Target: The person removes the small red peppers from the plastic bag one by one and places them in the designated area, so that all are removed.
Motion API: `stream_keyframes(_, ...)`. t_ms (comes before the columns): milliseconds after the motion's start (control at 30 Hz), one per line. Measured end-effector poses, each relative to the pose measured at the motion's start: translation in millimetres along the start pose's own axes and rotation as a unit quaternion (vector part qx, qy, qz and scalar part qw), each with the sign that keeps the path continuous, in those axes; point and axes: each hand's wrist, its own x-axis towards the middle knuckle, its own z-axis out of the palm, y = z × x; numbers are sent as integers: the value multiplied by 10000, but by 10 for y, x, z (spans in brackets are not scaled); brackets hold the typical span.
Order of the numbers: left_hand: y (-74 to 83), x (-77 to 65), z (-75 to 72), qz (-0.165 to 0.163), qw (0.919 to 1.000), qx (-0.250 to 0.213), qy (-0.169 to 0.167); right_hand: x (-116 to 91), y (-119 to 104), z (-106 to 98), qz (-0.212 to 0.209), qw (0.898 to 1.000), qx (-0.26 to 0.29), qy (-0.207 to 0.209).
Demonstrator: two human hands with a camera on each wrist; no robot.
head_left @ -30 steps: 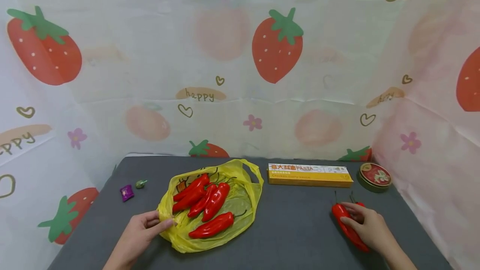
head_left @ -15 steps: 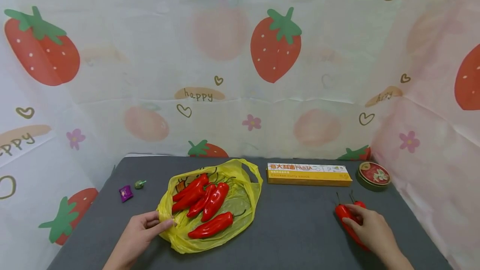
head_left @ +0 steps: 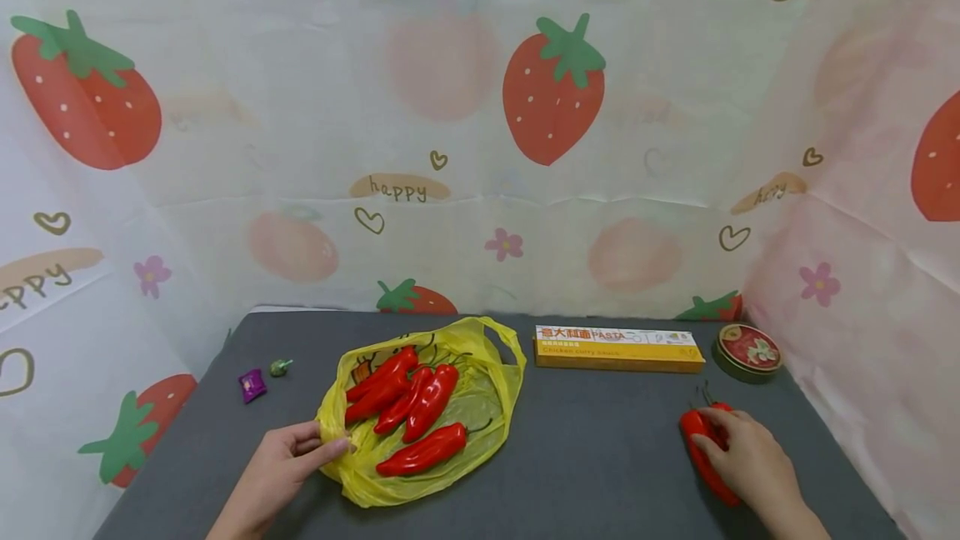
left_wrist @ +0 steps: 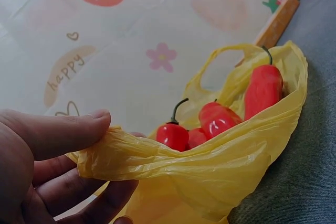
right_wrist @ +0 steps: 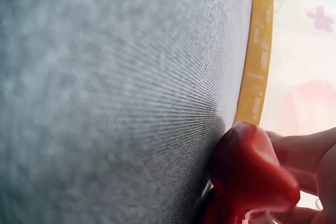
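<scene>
My left hand (head_left: 277, 473) pinches the near-left rim of a yellow plastic bag (head_left: 487, 415), thumb on top and fingers beneath. Several glossy red chili peppers (head_left: 431, 402) with dark stems lie inside it; in the left wrist view a few pepper tops (left_wrist: 263, 90) rise over the bag's folded edge. Off to the right, my right hand (head_left: 757, 465) grips a red chili pepper (head_left: 696, 444) low over the table. The right wrist view shows this pepper's tapered end (right_wrist: 252, 169) up close. A second red pepper (head_left: 722, 407) lies right beside it, mostly hidden behind the hand.
Along the back of the grey table (head_left: 585, 457) lies a yellow-and-white pasta box (head_left: 618, 351), with a round tin (head_left: 750, 352) to its right. On the left are a purple wrapped candy (head_left: 252, 386) and a small green item (head_left: 280, 367). Patterned cloth (head_left: 450, 107) hangs behind.
My right hand has shifted the gripped pepper slightly to the right, up against the second one. The left hand and the bag have stayed in place.
</scene>
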Motion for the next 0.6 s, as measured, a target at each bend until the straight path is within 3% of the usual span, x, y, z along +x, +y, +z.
stream_keyframes(333,18,-17,-3,92,9999,-35,-27,0,55,-58,-47,9998,198,-59)
stream_keyframes(600,7,-23,-13,102,9999,-38,-29,-33,80,-57,-218,9990,378,136)
